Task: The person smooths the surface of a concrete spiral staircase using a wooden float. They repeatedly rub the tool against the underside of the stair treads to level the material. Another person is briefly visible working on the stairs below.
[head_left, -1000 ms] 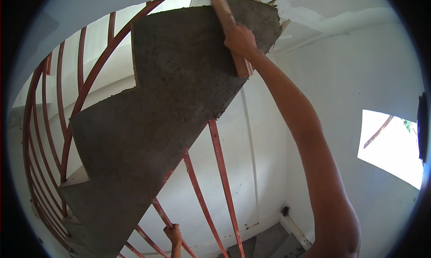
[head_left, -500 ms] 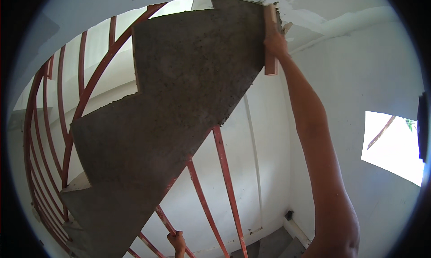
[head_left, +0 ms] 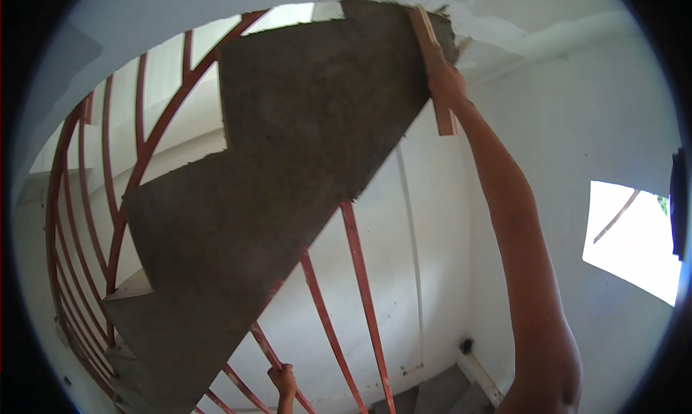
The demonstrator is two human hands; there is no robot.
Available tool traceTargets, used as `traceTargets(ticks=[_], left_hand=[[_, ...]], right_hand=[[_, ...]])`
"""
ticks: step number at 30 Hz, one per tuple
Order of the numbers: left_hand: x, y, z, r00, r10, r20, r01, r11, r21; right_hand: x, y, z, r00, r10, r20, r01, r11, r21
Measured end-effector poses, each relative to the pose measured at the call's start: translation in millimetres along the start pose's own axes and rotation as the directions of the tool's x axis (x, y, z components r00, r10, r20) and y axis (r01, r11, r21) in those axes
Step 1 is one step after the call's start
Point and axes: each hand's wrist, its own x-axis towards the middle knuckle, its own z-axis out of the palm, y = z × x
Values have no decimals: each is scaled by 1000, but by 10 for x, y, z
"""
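Dark grey cement, stepped along one edge and straight along the other, makes up the stair side (head_left: 281, 140) across mid-view. Long, narrow, reddish-brown wooden float (head_left: 425, 32) lies at its upper right end, apparently flat to the cement, lower tip projecting past the straight edge. Person's right hand (head_left: 448, 88) is curled around the float near mid-length (thumb position cannot be told); gripping there probably spreads pressure along the board. Left hand (head_left: 284, 380) is closed in a fist around a slim, red-painted metal bar (head_left: 265, 344) below the stair side, presumably for balance during the overhead reach.

Pose: right arm (head_left: 522, 219) raised high, elbow slightly bent, forearm slanting up and leftward. Left forearm (head_left: 285, 403) nearly upright, only a short length visible.
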Motion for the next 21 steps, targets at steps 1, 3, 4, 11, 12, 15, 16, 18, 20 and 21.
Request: traceTargets(ticks=[1, 3, 4, 11, 12, 15, 16, 18, 20, 21], left_hand=[[5, -19, -34, 1000, 17, -20, -17, 1000, 4], [-20, -31, -75, 999, 33, -36, -32, 999, 28], [-30, -30, -68, 999, 27, -39, -26, 999, 22], [-132, 285, -157, 996, -74, -50, 75, 997, 18], [-124, 290, -213, 996, -73, -48, 74, 997, 18], [33, -5, -115, 1000, -12, -13, 13, 1000, 10], [80, -107, -83, 1000, 19, -14, -19, 1000, 7], [25, -74, -78, 999, 37, 0, -37, 999, 29], [18, 3, -56, 998, 58, -1, -58, 998, 24], [8, 13, -63, 998, 58, -6, -58, 998, 15]], right_hand=[[-16, -37, -35, 997, -5, -72, 7, 1000, 17], [12, -189, -14, 995, -44, -85, 47, 998, 37], [-36, -231, -7, 995, -56, -82, 60, 998, 36], [-862, -968, 82, 899, -438, -4, 426, 872, 240], [-924, -1000, 44, 882, -471, 29, 443, 848, 292], [-530, -201, 240, 979, -202, 11, 201, 976, 84], [-356, -55, 163, 997, -82, 15, 81, 996, 32], [-127, -13, 41, 991, 127, 33, -127, 992, 1], [109, -41, 41, 986, 167, -21, -167, 986, 4], [172, -168, 54, 985, 173, -18, -173, 985, 27]])
